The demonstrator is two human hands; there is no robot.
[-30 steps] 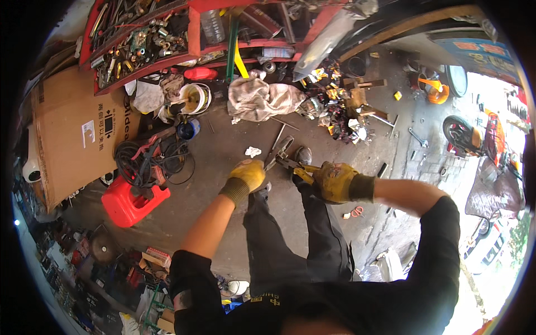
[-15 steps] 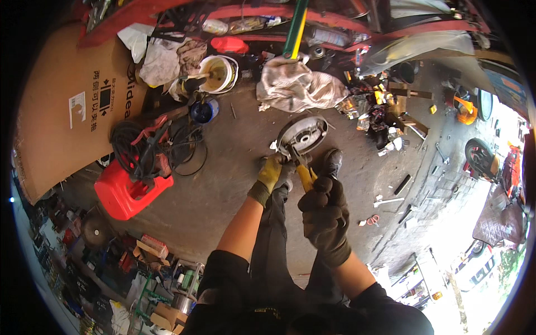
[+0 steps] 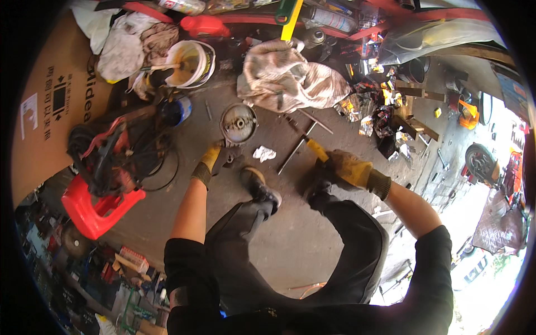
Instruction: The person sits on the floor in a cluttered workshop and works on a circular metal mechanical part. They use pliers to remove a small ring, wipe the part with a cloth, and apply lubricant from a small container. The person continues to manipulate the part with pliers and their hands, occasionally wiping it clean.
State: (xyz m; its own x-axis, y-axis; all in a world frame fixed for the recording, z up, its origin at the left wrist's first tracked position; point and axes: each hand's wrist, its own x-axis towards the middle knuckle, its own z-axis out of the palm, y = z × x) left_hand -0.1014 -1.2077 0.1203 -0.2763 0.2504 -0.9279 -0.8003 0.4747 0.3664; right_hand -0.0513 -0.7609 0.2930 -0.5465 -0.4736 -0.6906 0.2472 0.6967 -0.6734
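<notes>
My gloved left hand is closed on the lower end of a round metal hub plate, held left of my shoes. My gloved right hand grips a yellow-handled tool; its dark head points toward the upper left, and I cannot make out its exact shape. Just left of that tool lies a metal T-handled wrench on the floor. A crumpled white tissue lies between my two hands, above my shoes.
A red jerrycan with coiled hoses stands left, beside cardboard. A white bucket, blue can and crumpled cloth line the far side. A debris heap, loose tools and a wheel are right.
My hands have moved apart, the left leftward with the hub plate, the right rightward with the yellow-handled tool. My knees are now bent and spread.
</notes>
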